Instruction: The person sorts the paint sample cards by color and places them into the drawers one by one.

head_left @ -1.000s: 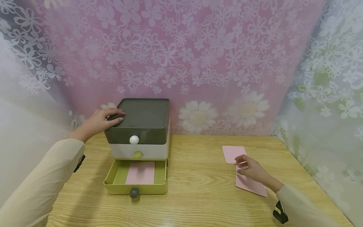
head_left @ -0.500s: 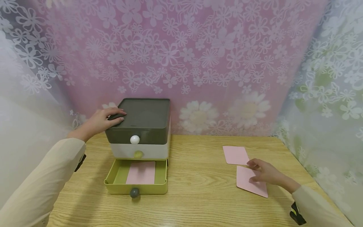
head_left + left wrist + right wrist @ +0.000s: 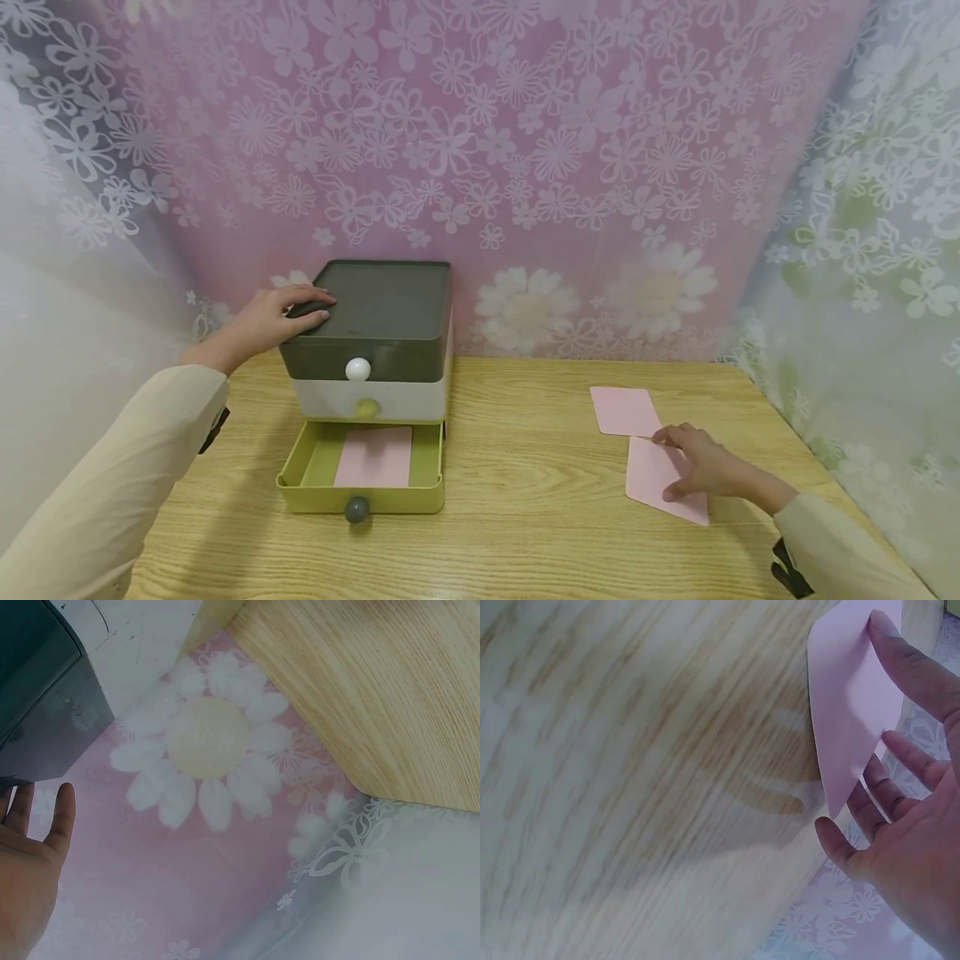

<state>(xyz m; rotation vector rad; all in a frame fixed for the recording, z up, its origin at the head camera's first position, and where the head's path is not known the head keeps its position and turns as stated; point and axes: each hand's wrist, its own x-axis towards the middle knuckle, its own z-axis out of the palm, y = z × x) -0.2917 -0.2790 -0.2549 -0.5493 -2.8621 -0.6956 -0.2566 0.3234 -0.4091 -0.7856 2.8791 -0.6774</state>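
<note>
At the left of the table stands a stacked drawer box (image 3: 388,298) with a dark grey top, a white drawer front and a pulled-out green drawer (image 3: 360,500) with a grey knob. Inside that drawer lies a pink card (image 3: 375,457). My left hand (image 3: 262,321) rests on the box's top left edge, thumb and index finger laid straight across it. On the right, my right hand (image 3: 705,462) grips a pink card (image 3: 855,697), its thumb on the face near one edge and its other fingers at the opposite edge. Another pink card (image 3: 624,411) lies flat just behind it.
Bare wood table (image 3: 525,500) stretches between the box and the cards. A pink flowered curtain (image 3: 487,167) hangs right behind the table, with pale flowered cloth (image 3: 885,333) along the right side.
My right hand first drew back rightward from the far card, then spread its thumb to the near card's front edge. The near card has turned slightly. My left hand stays on the box.
</note>
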